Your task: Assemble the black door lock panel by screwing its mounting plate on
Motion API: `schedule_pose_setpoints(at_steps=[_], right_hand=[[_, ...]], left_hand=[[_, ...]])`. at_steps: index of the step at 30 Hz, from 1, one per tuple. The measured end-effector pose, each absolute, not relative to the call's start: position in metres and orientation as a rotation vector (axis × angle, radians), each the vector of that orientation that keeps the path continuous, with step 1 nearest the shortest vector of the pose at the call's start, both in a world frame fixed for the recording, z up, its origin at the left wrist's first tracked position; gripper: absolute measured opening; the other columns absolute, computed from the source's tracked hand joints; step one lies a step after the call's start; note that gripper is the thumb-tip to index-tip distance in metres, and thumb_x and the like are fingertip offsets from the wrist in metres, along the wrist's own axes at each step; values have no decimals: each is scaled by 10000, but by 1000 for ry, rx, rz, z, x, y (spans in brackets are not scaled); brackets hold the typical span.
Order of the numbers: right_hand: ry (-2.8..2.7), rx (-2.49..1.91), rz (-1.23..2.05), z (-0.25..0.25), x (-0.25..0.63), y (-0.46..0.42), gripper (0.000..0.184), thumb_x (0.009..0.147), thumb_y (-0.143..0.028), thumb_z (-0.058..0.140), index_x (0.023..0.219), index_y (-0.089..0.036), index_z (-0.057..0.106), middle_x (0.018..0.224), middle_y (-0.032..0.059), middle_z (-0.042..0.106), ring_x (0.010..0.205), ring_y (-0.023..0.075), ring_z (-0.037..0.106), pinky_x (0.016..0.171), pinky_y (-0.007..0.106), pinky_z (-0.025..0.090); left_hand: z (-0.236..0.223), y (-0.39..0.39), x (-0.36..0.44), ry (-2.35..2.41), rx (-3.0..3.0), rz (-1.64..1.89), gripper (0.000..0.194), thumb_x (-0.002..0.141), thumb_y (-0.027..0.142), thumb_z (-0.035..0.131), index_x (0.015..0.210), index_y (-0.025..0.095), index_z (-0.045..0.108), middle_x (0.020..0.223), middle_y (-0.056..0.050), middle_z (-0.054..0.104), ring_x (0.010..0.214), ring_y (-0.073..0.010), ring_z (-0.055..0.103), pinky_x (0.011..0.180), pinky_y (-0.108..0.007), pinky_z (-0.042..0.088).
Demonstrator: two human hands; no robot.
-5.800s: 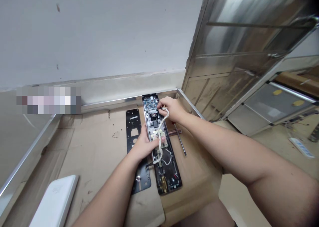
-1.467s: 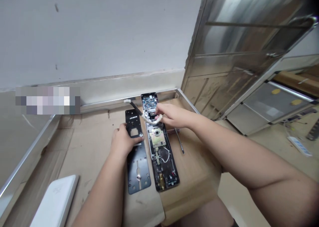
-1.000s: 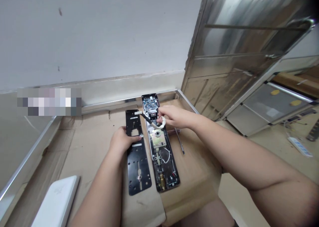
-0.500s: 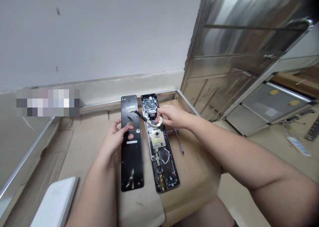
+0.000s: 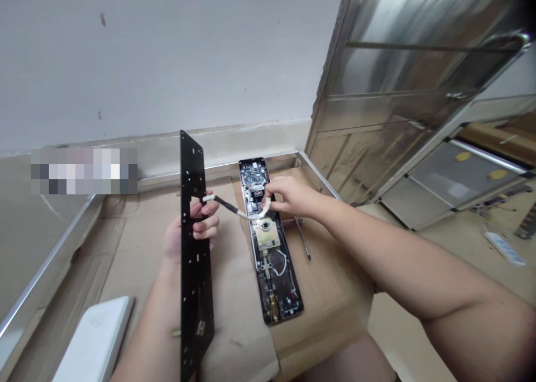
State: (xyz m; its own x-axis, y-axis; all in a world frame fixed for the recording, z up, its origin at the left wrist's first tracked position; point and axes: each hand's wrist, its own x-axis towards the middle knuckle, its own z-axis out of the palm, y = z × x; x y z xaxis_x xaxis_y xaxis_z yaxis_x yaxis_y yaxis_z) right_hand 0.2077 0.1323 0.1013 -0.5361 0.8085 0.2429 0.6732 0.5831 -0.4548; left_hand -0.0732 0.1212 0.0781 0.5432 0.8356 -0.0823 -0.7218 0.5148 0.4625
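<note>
My left hand point(image 5: 205, 220) grips a long black metal plate point(image 5: 193, 270) full of holes, fingers wrapped around its right edge. The plate is lifted off the cardboard and turned nearly edge-on to me. In my right hand point(image 5: 288, 195), thumb and fingers pinch a white-sleeved cable point(image 5: 251, 217). Its free end, a white connector point(image 5: 208, 197), reaches left to the fingers of my left hand. Below the right hand lies the opened black lock housing point(image 5: 272, 281), with a blue circuit board point(image 5: 253, 174) at its top and a square brassy mechanism point(image 5: 267, 234) in its middle.
A screwdriver point(image 5: 304, 239) lies right of the housing. Brown cardboard point(image 5: 151, 231) covers the table, which has a raised metal rim point(image 5: 320, 175). A white slab-shaped object point(image 5: 94, 337) lies at the front left. Metal door point(image 5: 402, 69) and power strip point(image 5: 505, 248) are at right.
The left hand moved from the housing to the black plate, raised it off the cardboard and tipped it on edge. The cable, earlier lying along the housing, now stretches left from my right hand.
</note>
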Motion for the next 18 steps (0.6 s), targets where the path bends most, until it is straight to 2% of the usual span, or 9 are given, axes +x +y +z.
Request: schedule_pose_setpoints(at_steps=[4,8,14,18], right_hand=[[-2370,-1187,415,97,205,134,163,859,-328,718,795,-185,672,842,44,659,838,177,568,757,276,386],[-2372,-1236,384,95,201,133,180,863,-350,705,792,-189,666,815,31,650,818,171,553,731,270,362],[-2360,-1343,325,96,195,127,166,869,-362,692,806,-209,673,834,26,708,813,180,575,688,282,343],[-2345,-1399,311,96,192,126,183,875,-376,689,791,-216,662,823,18,728,785,179,583,678,292,344]], left_hand=[[79,116,-69,172,303,983,327,973,148,445,1277,148,564,823,-5,520,456,0,477,326,-3,348],[81,109,-70,138,255,1022,377,1006,193,430,1368,233,530,834,-4,522,460,-1,486,297,27,310],[78,105,-78,193,353,1055,330,985,241,544,1305,295,598,776,25,490,389,15,387,243,7,225],[82,100,-72,253,505,1057,333,949,201,584,1266,300,619,783,29,481,400,7,354,240,-23,216]])
